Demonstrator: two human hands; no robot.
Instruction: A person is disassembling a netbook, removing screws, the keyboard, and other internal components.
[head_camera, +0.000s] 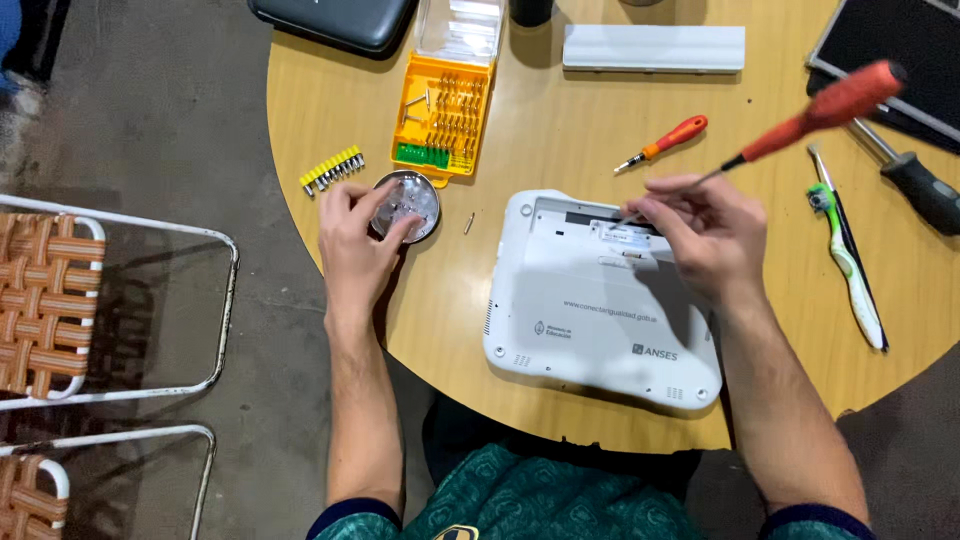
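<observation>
We sit at a round wooden table (560, 130) on a bare concrete floor, with woven folding chairs (45, 300) off to the left. Near us on the table lies a small white laptop (590, 320), turned bottom-up so that its underside and the open slot along its far edge face us. Our right hand (695, 230) rests on that far edge, its fingers pinched together around a red-handled screwdriver (820, 110), whose handle slants up and to the right while the tip points down towards the slot, where the hand's own weight seems to steady it. Our left hand (355, 240) is well apart from the laptop, its fingers spread loosely over the rim of a small round metal dish (405, 205), touching it but not clamped on it; the dish appears to hold small parts, though we cannot tell which. A loose screw (468, 222) lies just right of the dish. Farther off stand an open yellow bit case (440, 125), a row of yellow-tipped bits (332, 170), a smaller orange screwdriver (665, 143) and a long grey battery pack (655, 48). A green and white toothbrush (848, 260) lies at the right.
</observation>
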